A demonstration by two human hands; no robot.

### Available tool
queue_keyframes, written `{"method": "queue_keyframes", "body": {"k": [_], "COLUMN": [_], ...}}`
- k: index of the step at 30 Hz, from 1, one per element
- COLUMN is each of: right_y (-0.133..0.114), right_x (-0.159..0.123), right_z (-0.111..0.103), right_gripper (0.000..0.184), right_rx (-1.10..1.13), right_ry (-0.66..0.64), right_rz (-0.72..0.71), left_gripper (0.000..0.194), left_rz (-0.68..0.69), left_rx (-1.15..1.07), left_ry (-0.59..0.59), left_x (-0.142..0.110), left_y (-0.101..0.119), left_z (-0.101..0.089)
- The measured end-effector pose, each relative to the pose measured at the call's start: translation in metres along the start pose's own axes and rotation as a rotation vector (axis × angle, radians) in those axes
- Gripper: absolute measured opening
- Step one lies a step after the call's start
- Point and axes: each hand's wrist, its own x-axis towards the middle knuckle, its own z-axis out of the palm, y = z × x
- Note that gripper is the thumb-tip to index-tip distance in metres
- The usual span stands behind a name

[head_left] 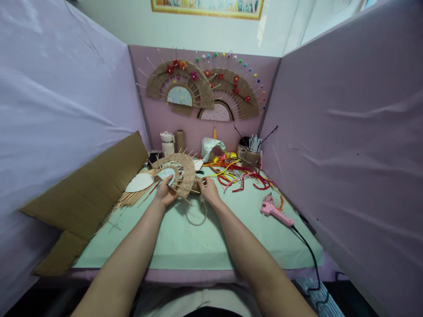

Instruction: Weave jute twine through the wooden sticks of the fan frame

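Observation:
My left hand (168,192) grips a half-ring fan woven of twine (187,176) over thin wooden sticks, its thumb on the pale floral half-disc at the centre. The fan is held tilted above the table, with stick ends poking out past the weave. At its right edge, my right hand (209,189) has its fingers pinched together by the stick ends, on the twine (197,224) as far as I can tell. A loop of that twine hangs below the fingers onto the tabletop. The fingertips are partly hidden behind the fan's edge.
A pink glue gun (276,213) with a black cord lies at right. Coloured pipe cleaners (238,169) spread across the back. Cardboard (89,198) leans at left beside sticks (128,196) and a white oval (140,182). Two decorated fans (180,68) hang on the back panel.

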Motion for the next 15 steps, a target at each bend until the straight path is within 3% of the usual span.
{"method": "queue_keyframes", "body": {"k": [4, 7, 11, 15], "right_y": [0.001, 0.001, 0.004, 0.012], "right_x": [-0.001, -0.002, 0.003, 0.014], "right_z": [0.005, 0.006, 0.001, -0.006], "right_gripper": [0.046, 0.049, 0.042, 0.047], "right_rx": [0.138, 0.161, 0.108, 0.18], "right_ry": [-0.063, -0.08, 0.105, 0.296], "right_rz": [0.042, 0.028, 0.098, 0.239], "left_gripper": [0.034, 0.033, 0.03, 0.026], "left_rz": [-0.007, 0.019, 0.099, 0.167], "left_rx": [-0.001, 0.003, -0.004, 0.08], "left_ry": [0.01, 0.031, 0.128, 0.319], "left_x": [-0.001, 0.001, 0.008, 0.019], "left_y": [-0.001, 0.0, 0.006, 0.01], "left_z": [0.003, 0.002, -0.006, -0.015]}}
